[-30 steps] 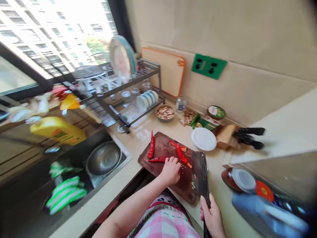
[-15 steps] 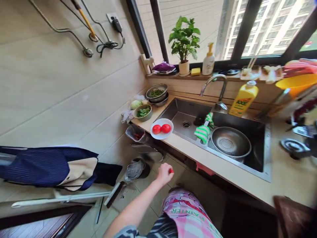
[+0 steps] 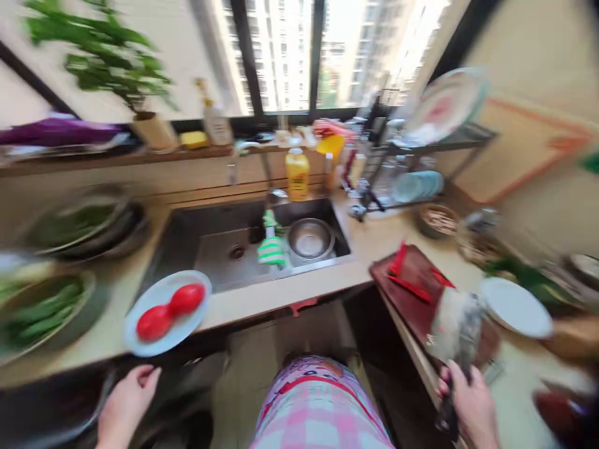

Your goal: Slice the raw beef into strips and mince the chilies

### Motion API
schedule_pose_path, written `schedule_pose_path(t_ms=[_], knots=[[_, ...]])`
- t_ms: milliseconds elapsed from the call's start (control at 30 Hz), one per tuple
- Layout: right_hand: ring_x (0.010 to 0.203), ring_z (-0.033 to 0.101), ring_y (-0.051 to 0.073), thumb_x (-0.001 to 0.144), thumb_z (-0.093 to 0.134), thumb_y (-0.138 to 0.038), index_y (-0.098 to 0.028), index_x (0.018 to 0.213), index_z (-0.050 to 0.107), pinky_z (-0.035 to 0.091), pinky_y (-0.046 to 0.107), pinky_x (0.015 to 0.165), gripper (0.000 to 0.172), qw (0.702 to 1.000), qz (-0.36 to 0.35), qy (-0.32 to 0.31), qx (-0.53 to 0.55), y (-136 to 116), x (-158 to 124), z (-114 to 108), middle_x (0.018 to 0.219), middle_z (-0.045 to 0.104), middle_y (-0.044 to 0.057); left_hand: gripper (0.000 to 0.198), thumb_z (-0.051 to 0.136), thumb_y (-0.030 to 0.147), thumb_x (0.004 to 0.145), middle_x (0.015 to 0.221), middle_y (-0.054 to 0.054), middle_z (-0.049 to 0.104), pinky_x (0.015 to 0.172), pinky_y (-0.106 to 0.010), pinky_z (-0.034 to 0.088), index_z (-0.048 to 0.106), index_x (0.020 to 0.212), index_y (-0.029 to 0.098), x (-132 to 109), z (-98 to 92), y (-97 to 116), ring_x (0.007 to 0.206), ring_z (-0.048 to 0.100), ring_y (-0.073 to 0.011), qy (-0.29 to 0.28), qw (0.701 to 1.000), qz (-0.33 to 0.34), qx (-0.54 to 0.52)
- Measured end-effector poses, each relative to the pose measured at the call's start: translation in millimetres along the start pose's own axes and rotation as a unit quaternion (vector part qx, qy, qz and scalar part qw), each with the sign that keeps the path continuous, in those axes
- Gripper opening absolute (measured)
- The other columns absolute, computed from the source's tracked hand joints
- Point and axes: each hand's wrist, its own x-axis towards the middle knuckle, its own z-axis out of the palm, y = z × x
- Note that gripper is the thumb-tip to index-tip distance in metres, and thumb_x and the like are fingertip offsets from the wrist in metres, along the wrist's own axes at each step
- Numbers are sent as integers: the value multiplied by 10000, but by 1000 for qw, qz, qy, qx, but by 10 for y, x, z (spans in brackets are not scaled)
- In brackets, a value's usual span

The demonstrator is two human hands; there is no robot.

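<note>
My right hand (image 3: 473,399) grips the dark handle of a cleaver (image 3: 456,324), its broad blade over the near end of a brown cutting board (image 3: 381,271). Red chili peppers (image 3: 414,287) lie on the board beyond the blade. At lower left, my left hand (image 3: 126,405) is curled, fingers drawn together, with nothing visible in it. It hovers in front of the counter edge, just below a white plate (image 3: 161,350) with two red tomatoes (image 3: 187,299). Motion blurs much of the view.
The sink (image 3: 215,249) holds a metal basin (image 3: 311,239) and a green-striped cloth (image 3: 271,249). Bowls of greens (image 3: 47,312) stand at left. A white plate (image 3: 515,307) and a bowl (image 3: 437,221) are at right. A dish rack (image 3: 449,140) stands behind.
The view has swung right, bringing the cutting board, cleaver and my right hand into sight. The small red piece in my left hand no longer shows.
</note>
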Motion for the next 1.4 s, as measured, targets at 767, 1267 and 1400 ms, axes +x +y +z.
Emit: schedule_pose_path(t_ms=[767,1267,1400], knots=[[312,344,32,717,488,-568,-234,790,361,328,164,283,365,980,118,-109,118,446,746,-1178,529,436,-118,208,531,229,805,957,-50,520,797,-284,409,628,988,243,-4533,298,4943,952,473,-201,-50,563,821,83],[300,305,12,744,460,-561,-235,796,353,306,134,272,346,949,174,-164,207,485,706,-949,547,444,-121,298,461,260,842,807,-5,447,679,-223,409,608,1092,331,-4437,444,4903,792,486,-141,-127,573,810,4],[294,308,13,739,456,-554,-237,807,360,301,131,275,338,951,177,-166,193,469,721,-939,532,434,-127,299,448,246,840,803,-7,434,690,-223,413,624,1069,322,-4438,453,4915,798,483,-140,-143,569,810,3]])
